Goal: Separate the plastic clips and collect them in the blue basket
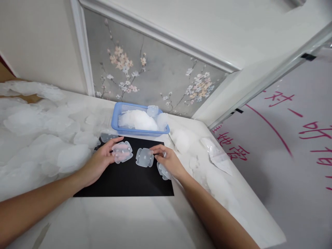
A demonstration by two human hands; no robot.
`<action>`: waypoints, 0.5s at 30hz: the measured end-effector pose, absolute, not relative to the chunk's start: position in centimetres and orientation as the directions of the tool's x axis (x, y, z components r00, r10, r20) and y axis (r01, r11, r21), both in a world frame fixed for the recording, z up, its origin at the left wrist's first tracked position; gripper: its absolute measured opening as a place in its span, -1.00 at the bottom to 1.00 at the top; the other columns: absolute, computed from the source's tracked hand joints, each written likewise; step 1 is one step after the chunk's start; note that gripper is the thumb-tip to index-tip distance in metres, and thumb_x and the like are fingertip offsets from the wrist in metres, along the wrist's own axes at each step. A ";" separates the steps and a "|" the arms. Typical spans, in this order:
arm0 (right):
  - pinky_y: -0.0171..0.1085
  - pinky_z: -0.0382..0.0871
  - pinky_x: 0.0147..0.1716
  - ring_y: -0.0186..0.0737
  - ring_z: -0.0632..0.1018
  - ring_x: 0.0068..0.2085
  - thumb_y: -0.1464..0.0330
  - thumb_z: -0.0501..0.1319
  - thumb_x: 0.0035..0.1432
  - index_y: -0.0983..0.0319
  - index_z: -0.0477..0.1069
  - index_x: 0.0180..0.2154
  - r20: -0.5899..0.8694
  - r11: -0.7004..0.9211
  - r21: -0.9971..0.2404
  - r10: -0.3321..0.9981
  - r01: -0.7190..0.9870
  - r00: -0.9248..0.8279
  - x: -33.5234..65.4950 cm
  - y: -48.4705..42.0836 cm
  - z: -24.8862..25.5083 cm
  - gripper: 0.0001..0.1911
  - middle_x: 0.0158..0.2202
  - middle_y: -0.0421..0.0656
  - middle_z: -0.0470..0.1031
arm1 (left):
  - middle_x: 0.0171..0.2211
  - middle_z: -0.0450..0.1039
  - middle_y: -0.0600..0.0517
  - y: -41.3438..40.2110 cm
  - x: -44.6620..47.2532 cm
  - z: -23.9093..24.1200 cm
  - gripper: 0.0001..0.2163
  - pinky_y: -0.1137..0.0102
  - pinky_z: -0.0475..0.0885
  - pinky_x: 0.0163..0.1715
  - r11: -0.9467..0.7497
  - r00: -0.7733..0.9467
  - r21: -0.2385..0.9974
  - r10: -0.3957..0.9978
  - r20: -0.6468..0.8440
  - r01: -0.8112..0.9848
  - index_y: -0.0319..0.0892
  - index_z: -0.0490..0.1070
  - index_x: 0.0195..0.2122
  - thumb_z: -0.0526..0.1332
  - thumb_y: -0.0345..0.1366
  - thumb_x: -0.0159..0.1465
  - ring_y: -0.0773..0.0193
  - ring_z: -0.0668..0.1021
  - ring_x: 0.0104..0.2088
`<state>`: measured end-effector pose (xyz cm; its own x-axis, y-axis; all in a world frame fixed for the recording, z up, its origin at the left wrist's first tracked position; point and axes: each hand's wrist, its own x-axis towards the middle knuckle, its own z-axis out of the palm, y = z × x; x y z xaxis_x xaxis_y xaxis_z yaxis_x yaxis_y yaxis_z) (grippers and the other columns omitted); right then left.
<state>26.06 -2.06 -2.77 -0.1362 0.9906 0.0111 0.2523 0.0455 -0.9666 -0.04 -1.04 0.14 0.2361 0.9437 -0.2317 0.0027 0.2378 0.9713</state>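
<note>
Left hand (pixel 101 159): pinches left translucent piece (pixel 122 152) at its left edge.
Right hand (pixel 169 159): pinches right translucent piece (pixel 144 158) at its right edge.
Black mat (pixel 135 183): lies beneath both pieces.
Blue basket (pixel 141 132): beyond mat's far edge.

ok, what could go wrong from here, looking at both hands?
The left hand holds one translucent piece and the right hand pinches a second piece by its corner; that corner grip might let it twist or slip.

A third piece shows just below the right hand, at the right edge of the black sheet; the hand could knock it.

The left forearm passes close to the loose heap and may disturb it.
</note>
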 end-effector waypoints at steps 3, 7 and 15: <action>-0.24 0.34 -0.28 -0.20 0.54 -0.20 0.46 0.14 -0.01 0.15 0.53 -0.19 0.044 0.094 -0.946 0.986 0.311 -0.164 26.0 -2.2 -2.9 -0.68 -0.18 -0.17 0.58 | 0.10 0.49 -0.07 -1.0 -0.1 -0.2 -0.31 0.11 0.34 0.16 0.217 0.295 0.976 0.934 -0.200 -0.024 -0.05 0.28 0.21 0.41 -0.20 0.03 -0.03 0.55 0.07; -0.24 0.31 -0.39 -0.23 0.47 -0.37 0.35 0.26 0.03 0.14 0.56 -0.26 0.031 0.075 -0.919 0.992 0.387 -0.119 25.6 -2.6 -2.8 -0.82 -0.29 -0.17 0.55 | 0.11 0.48 -0.05 -1.0 -0.2 -0.4 -0.31 0.15 0.36 0.14 0.202 0.340 0.979 0.924 -0.176 -0.041 -0.04 0.24 0.23 0.37 -0.28 0.04 0.02 0.56 0.05; -0.37 0.13 -0.63 -0.38 0.27 -0.63 0.04 0.36 -0.03 0.17 0.31 -0.43 -0.181 -0.181 -0.983 0.983 -0.042 -0.020 25.4 -2.4 -2.6 -0.61 -0.64 -0.33 0.30 | 0.10 0.51 -0.05 -1.1 -0.2 0.1 -0.34 0.15 0.39 0.12 0.173 0.409 0.985 0.900 -0.149 -0.021 -0.08 0.27 0.20 0.30 -0.38 0.02 0.03 0.59 0.03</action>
